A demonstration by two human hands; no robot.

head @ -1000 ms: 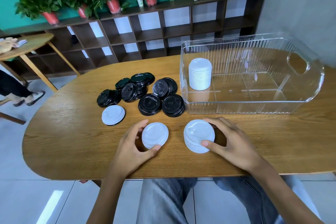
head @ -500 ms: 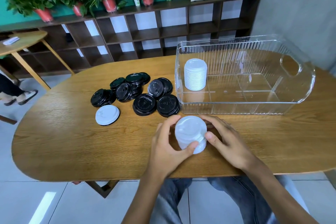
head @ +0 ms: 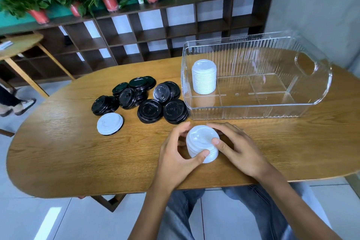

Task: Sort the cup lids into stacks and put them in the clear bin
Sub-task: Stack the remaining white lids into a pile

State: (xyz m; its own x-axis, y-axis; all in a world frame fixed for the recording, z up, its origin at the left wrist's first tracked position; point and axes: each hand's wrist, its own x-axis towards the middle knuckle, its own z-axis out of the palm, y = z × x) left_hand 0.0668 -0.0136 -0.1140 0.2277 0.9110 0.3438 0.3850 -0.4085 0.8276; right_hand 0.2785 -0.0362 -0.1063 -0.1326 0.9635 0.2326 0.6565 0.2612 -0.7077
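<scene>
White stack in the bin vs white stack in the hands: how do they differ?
The stack in the bin stands untouched in the clear bin, at its left end; the stack in the hands sits on the table, outside the bin, with the left hand and right hand closed around it. The bin stack looks taller, with more lids. Both are white lids nested dome up.

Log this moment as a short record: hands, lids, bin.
left hand: cupped on the near white stack
right hand: cupped on the same stack, thumb on top
near white stack: on the table, in front of the bin
bin: clear, holds one white stack at its left end
loose white lid: alone, left of the hands
black lids: unsorted heap left of the bin
</scene>
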